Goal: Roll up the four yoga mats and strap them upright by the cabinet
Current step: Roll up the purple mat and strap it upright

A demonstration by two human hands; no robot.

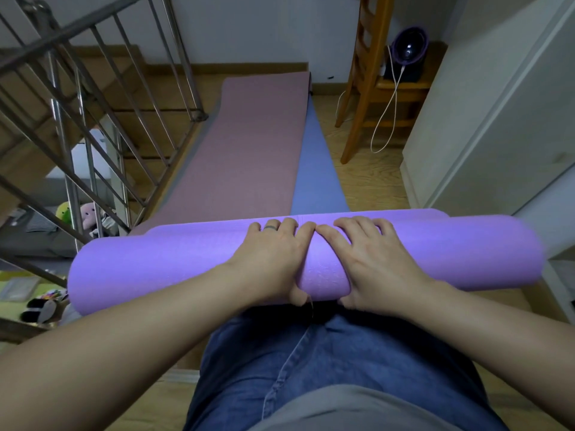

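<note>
Roll of purple mat (155,269) lies crosswise before the person's knees. The left hand (273,259) and right hand (373,259) clamp its middle side by side, fingers over the top, thumbs underneath. Beyond, a pink mat (255,150) lies flat, overlapping a blue mat (314,181), between stair railing (93,104) and wooden chair (364,88).

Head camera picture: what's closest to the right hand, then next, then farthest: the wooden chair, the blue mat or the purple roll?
1. Purple roll: held by the right hand itself.
2. Blue mat: flat on the floor, just beyond the roll.
3. Wooden chair: far ahead, on the right near the wall.
</note>
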